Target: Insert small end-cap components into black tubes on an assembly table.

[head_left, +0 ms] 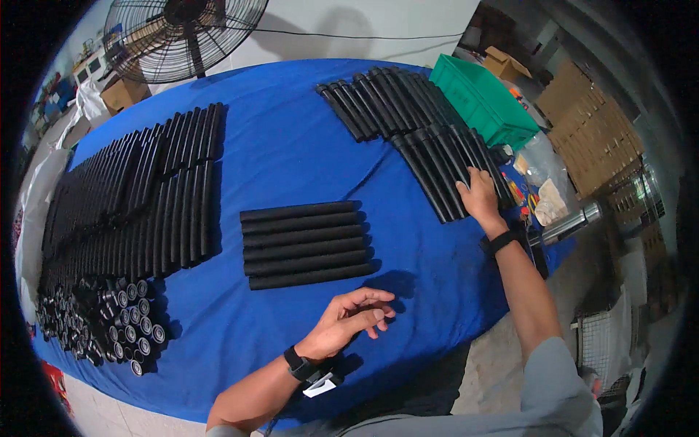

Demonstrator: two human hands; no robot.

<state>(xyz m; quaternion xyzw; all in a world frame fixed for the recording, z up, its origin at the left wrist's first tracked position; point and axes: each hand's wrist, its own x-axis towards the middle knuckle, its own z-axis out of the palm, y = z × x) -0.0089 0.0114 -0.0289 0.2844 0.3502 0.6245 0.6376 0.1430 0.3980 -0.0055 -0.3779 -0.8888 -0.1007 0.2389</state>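
My right hand (479,195) is at the front group of black tubes (435,175) on the right side of the table. Its thumb and fingers are closed about one tube that still lies among the others. Close to the table's front edge, my left hand (353,313) hovers with its fingers loosely bent and apart, holding nothing. Just beyond it, several black tubes (306,247) lie side by side in a short row. Behind the right hand, another group of black tubes (389,102) reaches toward the far edge; many have thicker collars at their far ends.
A blue cloth (291,167) covers the table. At left lie a large batch of black tubes (138,197) and a pile of round black caps (131,328). A green crate (480,102) stands at far right, near hand tools (533,200) and a metal cylinder (571,222). Beyond is a fan (182,33).
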